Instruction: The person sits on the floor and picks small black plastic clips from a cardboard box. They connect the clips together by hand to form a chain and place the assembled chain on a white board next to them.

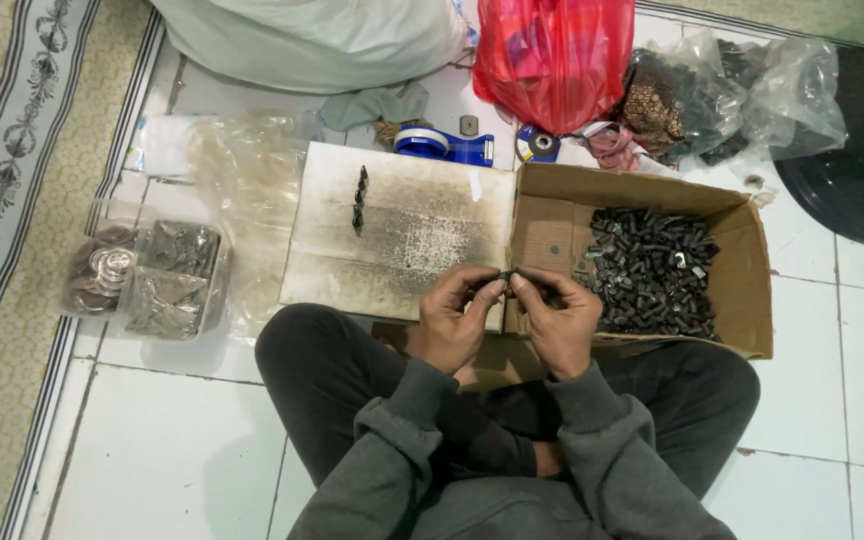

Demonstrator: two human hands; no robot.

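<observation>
My left hand [457, 318] and my right hand [554, 322] meet over the near edge of a smudged board [402, 230], fingertips pinched together on a small dark part [505, 277]. Both hands grip it; its exact shape is hidden by my fingers. Just right of my hands an open cardboard box [742, 290] holds a heap of several similar dark small parts [652, 270]. A short row of dark parts [359, 197] lies on the board's far left. I sit cross-legged on the tiled floor in dark trousers and a grey sweater.
Clear plastic containers [172, 280] with metal pieces stand at the left beside a patterned rug [12, 200]. A blue tape dispenser [447, 145], red plastic bag [552, 55], white sack [312, 40], clear bags of dark parts [732, 95] and a black round base [862, 170] lie beyond.
</observation>
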